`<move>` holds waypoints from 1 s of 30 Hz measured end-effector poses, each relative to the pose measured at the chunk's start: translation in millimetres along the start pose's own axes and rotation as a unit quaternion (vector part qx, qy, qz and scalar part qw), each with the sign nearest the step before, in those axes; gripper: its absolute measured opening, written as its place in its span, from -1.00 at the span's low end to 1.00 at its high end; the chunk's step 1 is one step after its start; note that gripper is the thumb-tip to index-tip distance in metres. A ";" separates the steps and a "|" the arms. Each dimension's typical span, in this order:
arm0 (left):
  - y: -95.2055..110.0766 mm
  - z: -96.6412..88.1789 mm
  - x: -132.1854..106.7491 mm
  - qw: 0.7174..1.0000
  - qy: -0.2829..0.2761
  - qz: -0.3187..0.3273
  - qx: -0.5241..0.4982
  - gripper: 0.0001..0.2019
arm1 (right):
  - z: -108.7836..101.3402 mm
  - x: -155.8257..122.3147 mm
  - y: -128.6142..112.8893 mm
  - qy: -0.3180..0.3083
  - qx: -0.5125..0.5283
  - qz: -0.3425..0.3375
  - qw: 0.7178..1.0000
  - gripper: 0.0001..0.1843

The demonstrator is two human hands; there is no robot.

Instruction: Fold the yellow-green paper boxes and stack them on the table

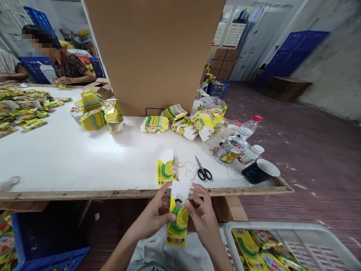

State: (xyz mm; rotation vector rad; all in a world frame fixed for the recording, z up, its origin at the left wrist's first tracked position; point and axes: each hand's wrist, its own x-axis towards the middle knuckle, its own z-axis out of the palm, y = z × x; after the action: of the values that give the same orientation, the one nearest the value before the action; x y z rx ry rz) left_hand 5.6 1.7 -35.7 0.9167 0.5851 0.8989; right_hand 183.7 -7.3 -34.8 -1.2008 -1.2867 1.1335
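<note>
Between my hands, above my lap at the table's front edge, is a yellow and green cardboard box (178, 222) with a white flap standing up at its top. My left hand (154, 214) grips its left side, thumb on the front. At the upper right side, my right hand (201, 210) pinches the box near the flap. Just beyond lies a small stack of flat yellow boxes (166, 169). Several rubber bands (189, 174) and black-handled scissors (203, 171) lie right of that stack.
Bundles of flat boxes (154, 124) line the back, before a big cardboard sheet (152, 56). A dark mug (254, 173), jar (229, 150) and bottle (248, 130) stand right. A white basket (282, 226) and blue crate (53, 259) flank me. A co-worker (67, 66) sits far left.
</note>
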 end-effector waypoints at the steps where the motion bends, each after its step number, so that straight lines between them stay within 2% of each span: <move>1: 0.3 -0.6 0.4 1.000 0.003 0.004 0.011 -0.30 | -0.7 0.7 -0.2 -0.003 -0.004 -0.010 1.000 -0.57; 4: -1.7 -2.2 2.0 0.997 0.046 0.036 0.057 -0.55 | -7.0 2.9 -5.8 -0.012 -0.068 -0.063 0.996 -0.64; 6: -4.4 -2.0 2.6 0.991 0.079 0.055 0.092 -0.61 | -10.8 3.7 -11.2 -0.019 -0.097 -0.049 0.994 -0.62; 9: -7.3 -1.0 2.2 0.988 0.082 0.060 0.118 -0.61 | -10.3 3.7 -16.5 -0.051 -0.119 0.034 0.991 -0.60; 11: -7.1 -1.4 1.7 0.991 0.060 0.047 0.112 -0.59 | -6.9 3.2 -16.7 -0.061 -0.129 0.054 0.988 -0.59; 14: -4.8 -3.7 2.4 0.996 0.041 0.029 0.080 -0.56 | -2.0 1.8 -12.5 -0.038 -0.164 0.039 0.985 -0.70; 17: -3.9 -3.0 4.2 0.998 0.061 0.019 0.028 -0.53 | 1.2 1.1 -7.3 -0.029 -0.196 0.019 0.980 -0.65; 21: -8.2 9.5 5.6 0.998 0.064 0.003 0.002 -0.49 | -0.9 2.4 -9.1 0.011 -0.223 -0.033 0.974 -0.66; 23: -9.4 14.7 7.5 0.998 0.040 0.000 0.039 -0.48 | -14.8 -1.3 -15.2 0.014 -0.230 -0.046 0.972 -0.66; 25: -7.6 12.3 12.1 0.990 0.031 0.026 0.135 -0.49 | -44.0 -11.8 -23.5 0.027 -0.271 -0.032 0.962 -0.64; 26: -5.9 7.3 15.6 0.977 0.046 0.048 0.203 -0.50 | -63.5 -19.3 -27.8 0.054 -0.314 -0.020 0.948 -0.62; 28: -2.8 -8.3 24.2 0.926 0.109 0.095 0.349 -0.54 | -104.4 -35.1 -35.2 0.120 -0.445 -0.004 0.888 -0.57; 29: -2.3 -17.4 28.7 0.897 0.143 0.103 0.405 -0.54 | -121.0 -41.2 -37.6 0.151 -0.506 0.001 0.849 -0.54; 30: -2.9 -26.1 33.1 0.874 0.161 0.098 0.448 -0.55 | -132.1 -44.6 -38.6 0.161 -0.540 0.006 0.826 -0.53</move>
State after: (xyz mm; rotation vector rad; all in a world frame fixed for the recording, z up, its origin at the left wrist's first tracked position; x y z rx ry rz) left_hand 4.0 40.0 -53.3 1.6973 1.2724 0.9733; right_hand 313.5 -54.1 8.5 -2.0908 -1.6770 0.0621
